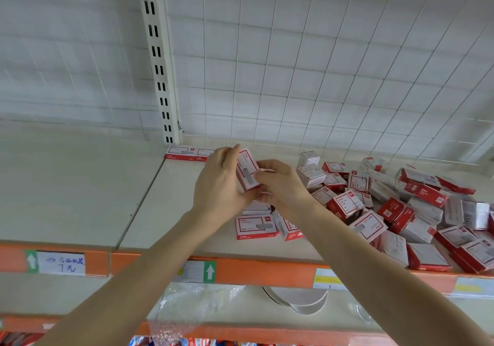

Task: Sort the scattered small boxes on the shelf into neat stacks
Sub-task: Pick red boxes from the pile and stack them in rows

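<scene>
Above the shelf, both my hands hold one small red-and-white box, tilted on end. My left hand grips its left side, with the thumb at the top. My right hand pinches its right edge. A scattered pile of the same boxes covers the shelf's right half. Two boxes lie flat in a row at the back by the upright. Below my hands, a flat box lies next to a few others near the front.
A wire grid panel backs the shelf, and a slotted white upright stands at its left. The orange front rail carries price labels. On the lower shelf lie a clear plastic bag and a tape roll.
</scene>
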The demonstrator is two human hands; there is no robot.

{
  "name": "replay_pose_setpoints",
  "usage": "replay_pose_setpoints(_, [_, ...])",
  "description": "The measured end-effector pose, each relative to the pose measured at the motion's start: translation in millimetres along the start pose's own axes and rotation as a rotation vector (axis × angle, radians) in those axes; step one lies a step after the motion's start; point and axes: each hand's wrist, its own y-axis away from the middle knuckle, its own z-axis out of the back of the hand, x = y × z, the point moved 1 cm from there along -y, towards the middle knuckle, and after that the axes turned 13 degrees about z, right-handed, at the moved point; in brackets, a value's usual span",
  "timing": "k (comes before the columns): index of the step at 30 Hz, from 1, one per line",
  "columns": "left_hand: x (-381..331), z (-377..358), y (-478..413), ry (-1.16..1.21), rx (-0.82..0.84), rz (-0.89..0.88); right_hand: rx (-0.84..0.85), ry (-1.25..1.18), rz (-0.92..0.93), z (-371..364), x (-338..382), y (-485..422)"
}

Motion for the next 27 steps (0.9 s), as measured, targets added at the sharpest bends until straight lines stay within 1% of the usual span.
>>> replay_pose_setpoints(3, [6, -3, -1, -0.011, 0.071, -0.069, 0.001, 0.132, -0.015, 0, 2, -6])
replay_pose_setpoints(6, [12, 1, -10, -0.008, 0.225, -0.18, 0.042, 0.259, -0.022, 6, 6, -12])
replay_pose_setpoints(8, [13, 1, -18, -0.024, 0.306, -0.211, 0.052, 0.305, 0.002, 10, 10, -15])
replay_pose_setpoints(13, [11, -2, -32, -0.082, 0.281, -0.153, 0.064, 0.461, 0.114, 29, 22, -24])
replay_pose_setpoints(15, [13, -4, -36, -0.076, 0.279, -0.111, 0.049, 0.579, 0.14, 43, 23, -26])
replay_pose_setpoints(18, [16, -7, -40, -0.071, 0.291, -0.065, 0.073, 0.821, 0.195, 64, 21, -26])
replay_pose_setpoints(20, [16, -9, -42, -0.073, 0.302, -0.054, 0.126, 1.011, 0.234, 73, 19, -22])
replay_pose_setpoints(23, [15, -11, -43, -0.076, 0.323, -0.059, 0.292, 1.233, 0.277, 80, 18, -15])
replay_pose_setpoints(25, [13, -12, -43, -0.08, 0.34, -0.068, 0.39, 1.277, 0.28, 83, 19, -11])
replay_pose_setpoints(27, [13, -13, -42, -0.079, 0.352, -0.077, 0.423, 1.281, 0.28, 85, 20, -10])
